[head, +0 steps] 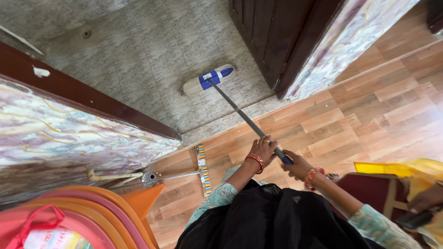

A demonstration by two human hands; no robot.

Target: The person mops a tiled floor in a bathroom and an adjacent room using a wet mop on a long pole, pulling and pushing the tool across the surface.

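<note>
now, working from large to small: the tiled floor beyond the doorway is carrying the mop head, while the wood-look floor is lying under the person. to do this stroke well, i judge the pad ought to be staying flat on the tiles, with pressure going down the pole and not sideways, since the dark door is standing near the head on its right and the marbled wall is closing in on the left.

the mop is lying out on the grey tiles, well apart from the body. its head is looking flat and long, pale cream with a blue clamp at the middle, angled slightly across the tiles. the pole is running grey and slim back to a blue end cap.

the left hand is wrapping the pole, its grip closed round it, red bangles at the wrist. the right hand is holding the blue end, grip likewise closed on the pole. a wiper is lying nearby.
</note>
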